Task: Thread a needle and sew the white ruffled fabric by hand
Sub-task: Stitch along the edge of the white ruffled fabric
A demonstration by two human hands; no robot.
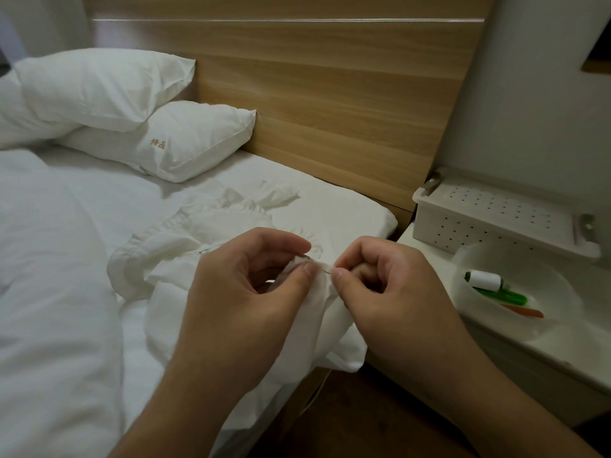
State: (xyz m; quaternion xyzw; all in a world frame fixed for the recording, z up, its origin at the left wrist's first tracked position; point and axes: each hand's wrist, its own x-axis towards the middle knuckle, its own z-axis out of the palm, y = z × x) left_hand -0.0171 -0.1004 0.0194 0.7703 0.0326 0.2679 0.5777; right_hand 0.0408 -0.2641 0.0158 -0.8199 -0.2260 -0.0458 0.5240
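Observation:
The white ruffled fabric (198, 239) lies crumpled on the bed's near corner, one fold lifted between my hands. My left hand (241, 292) pinches that fold between thumb and forefinger. My right hand (390, 292) pinches a thin metal needle (325, 266) whose shaft sticks out of the fabric edge just right of my left thumb. The thread is too fine to make out. A white thread spool (484, 280) lies in a white bowl (529, 328) on the nightstand to the right.
Two white pillows (158, 133) lean on the wooden headboard (330, 94). A white duvet (49, 276) covers the bed's left side. A perforated white box (496, 219) stands on the nightstand; green and orange tools (506, 297) lie in the bowl.

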